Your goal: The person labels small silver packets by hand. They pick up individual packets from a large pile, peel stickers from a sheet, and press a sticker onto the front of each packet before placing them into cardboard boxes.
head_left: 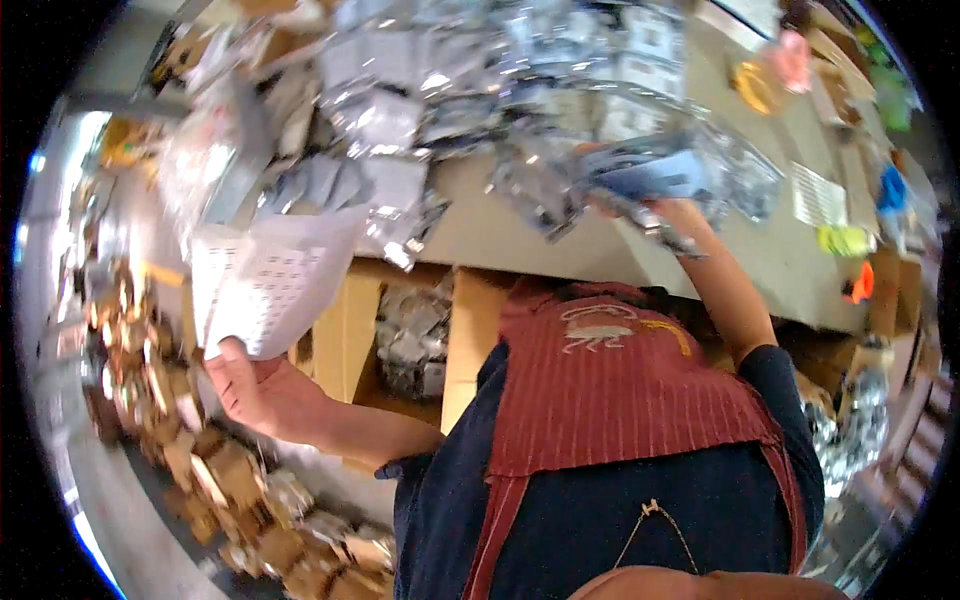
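While the left hand [262, 393] pinches a white sheet [275, 285] by its lower edge, the right hand [665, 208] is at a blue packet [655, 174] over the table [490, 225]; blur hides how far its fingers close, so I cannot tell; I judge this packet handling, the next move calling for a sure hold.

Red apron [630, 410] (striped), dark shirt [725, 515]

White paper [270, 285] at nine o'clock, dark printed rows, curved and flaring upward from a pinched bottom edge. Blue-grey packets [655, 174] in shiny clear plastic at two o'clock, loosely bunched, blurred, exact count unclear.
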{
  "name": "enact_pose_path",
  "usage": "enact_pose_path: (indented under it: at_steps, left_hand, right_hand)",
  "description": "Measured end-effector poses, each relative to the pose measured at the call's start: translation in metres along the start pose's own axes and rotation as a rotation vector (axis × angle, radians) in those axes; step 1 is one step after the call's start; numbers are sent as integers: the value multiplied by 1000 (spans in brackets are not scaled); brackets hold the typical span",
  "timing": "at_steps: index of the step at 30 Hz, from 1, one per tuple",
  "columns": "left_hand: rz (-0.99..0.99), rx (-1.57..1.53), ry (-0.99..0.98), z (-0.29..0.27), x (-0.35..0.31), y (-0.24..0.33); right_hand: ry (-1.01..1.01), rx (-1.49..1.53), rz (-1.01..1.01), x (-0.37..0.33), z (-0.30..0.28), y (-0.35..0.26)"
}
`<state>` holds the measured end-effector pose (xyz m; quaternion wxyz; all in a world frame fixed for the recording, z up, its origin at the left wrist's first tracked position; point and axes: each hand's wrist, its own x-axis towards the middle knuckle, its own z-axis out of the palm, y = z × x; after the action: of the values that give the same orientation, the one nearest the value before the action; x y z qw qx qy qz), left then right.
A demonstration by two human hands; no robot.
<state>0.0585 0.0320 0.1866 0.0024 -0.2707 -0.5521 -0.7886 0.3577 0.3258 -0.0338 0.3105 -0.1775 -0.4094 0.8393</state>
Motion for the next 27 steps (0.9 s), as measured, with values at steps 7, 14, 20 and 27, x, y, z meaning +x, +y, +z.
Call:
enact_pose_path:
  at_steps: [7,14,20,27]
  left_hand:
    - [229,388,195,-59,3,31]
    - [-119,534,121,-62,-28,-32]
    - [-298,650,-230,0,-45,-80]
    - [-304,454,-512,60,-63,-88]
  right_hand:
    - [-571,-551,489,54,181,145]
    - [-390,-1321,-63,55,223,30]
    - [-272,-1208,-592,31,222,-8]
    - [-98,-1206,-575,0,183,-16]
